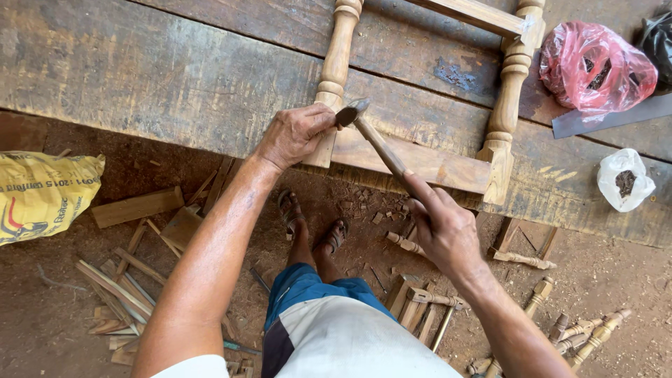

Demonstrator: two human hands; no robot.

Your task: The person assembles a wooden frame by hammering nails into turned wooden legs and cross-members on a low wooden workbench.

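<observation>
Hammering stage: left hand (294,133) pinches something hidden against the turned-leg frame (413,164); right hand (444,227) grips the hammer (371,136) above it; a square strike seems needed

Yellow printed sack (43,194), floor left

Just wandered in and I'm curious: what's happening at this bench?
A person is hammering at a wooden frame with turned legs, lying on a rough workbench. The right hand grips the hammer by its handle, with its head at the frame's corner. The left hand steadies that corner. Wood offcuts and spare turned spindles lie on the dirt floor.
</observation>
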